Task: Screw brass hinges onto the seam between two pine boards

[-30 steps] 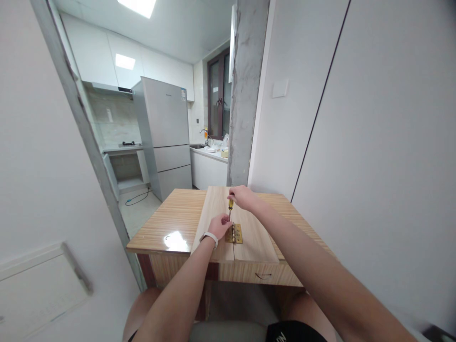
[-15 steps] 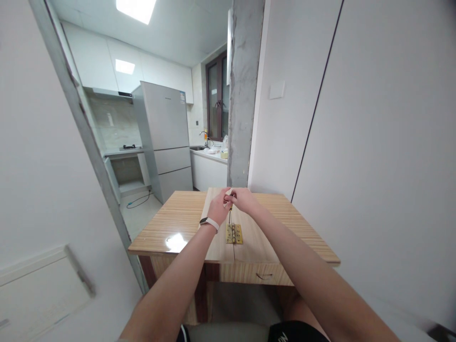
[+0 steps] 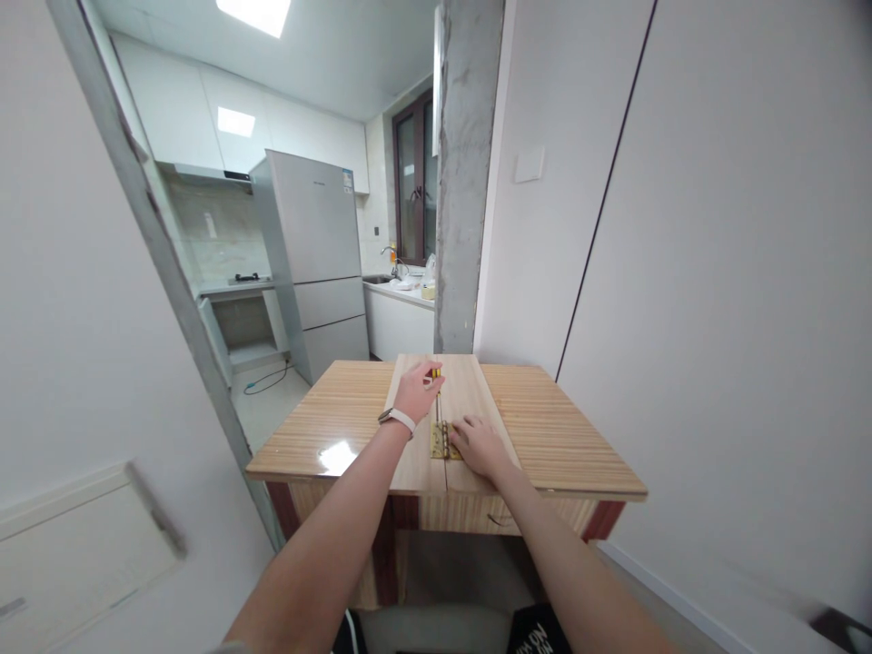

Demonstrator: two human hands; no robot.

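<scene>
My left hand [image 3: 417, 391] is closed round the yellow handle of a screwdriver [image 3: 436, 374], held upright with its shaft pointing down at a brass hinge [image 3: 440, 440]. The hinge lies across the seam between two pale wooden boards [image 3: 455, 386] that rest on a striped wooden table [image 3: 545, 427]. My right hand [image 3: 477, 445] lies flat, fingers stretched out, on the right leaf of the hinge and the right board. A white band is on my left wrist.
The table has a drawer with a handle [image 3: 500, 521] at its front edge. A concrete pillar [image 3: 464, 182] rises behind the table, with a white wall to the right. Beyond a doorway stand a grey fridge [image 3: 317, 263] and a kitchen counter with a sink [image 3: 399, 286].
The screwdriver passed from my right hand to my left. My right hand dropped from the handle to lie flat on the hinge.
</scene>
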